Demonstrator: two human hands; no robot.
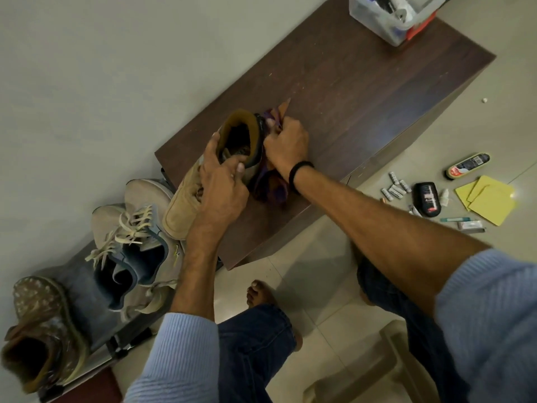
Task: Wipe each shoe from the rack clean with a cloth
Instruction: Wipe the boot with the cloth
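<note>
A tan suede boot (181, 207) lies on the dark wooden cabinet top (363, 91), its toe hanging over the left edge. My left hand (223, 184) grips the boot at its collar, thumb inside the opening. My right hand (286, 144) is closed on a purple and orange cloth (268, 187), pressing it against the boot's heel side. Part of the cloth trails down onto the cabinet beside the boot. On a low rack (87, 301) to the left sit grey lace-up sneakers (136, 242) and a brown speckled shoe (40, 324).
A clear plastic box of supplies (389, 16) stands at the cabinet's far end. On the tiled floor to the right lie a shoe-polish sponge (467, 165), a black bottle (427, 199), small tubes, and yellow cloths (488, 202). A beige plastic stool (377, 370) is under me.
</note>
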